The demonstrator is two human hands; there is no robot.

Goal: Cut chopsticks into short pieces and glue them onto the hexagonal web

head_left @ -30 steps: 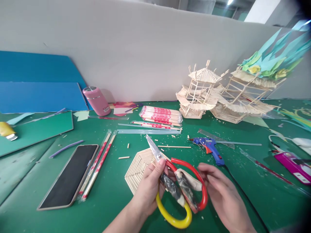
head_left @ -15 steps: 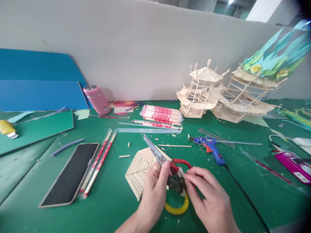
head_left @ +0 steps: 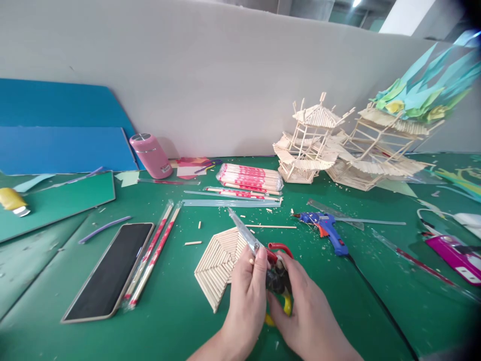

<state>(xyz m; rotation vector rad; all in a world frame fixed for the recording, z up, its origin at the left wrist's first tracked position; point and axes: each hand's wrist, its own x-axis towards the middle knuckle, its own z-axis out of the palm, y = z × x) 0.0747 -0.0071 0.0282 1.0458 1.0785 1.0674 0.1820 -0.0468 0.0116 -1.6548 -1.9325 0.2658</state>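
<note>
Scissors (head_left: 259,249) gripped by both hands: left hand (head_left: 248,293), right hand (head_left: 304,313), handles squeezed together.

wall: grey partition board (head_left: 225,75) | table: green mat (head_left: 75,331) | light: ceiling lamp (head_left: 355,3)

Phone (head_left: 108,271) lies flat; glue gun (head_left: 325,228) beside, seemingly, stick models (head_left: 311,145).
</note>
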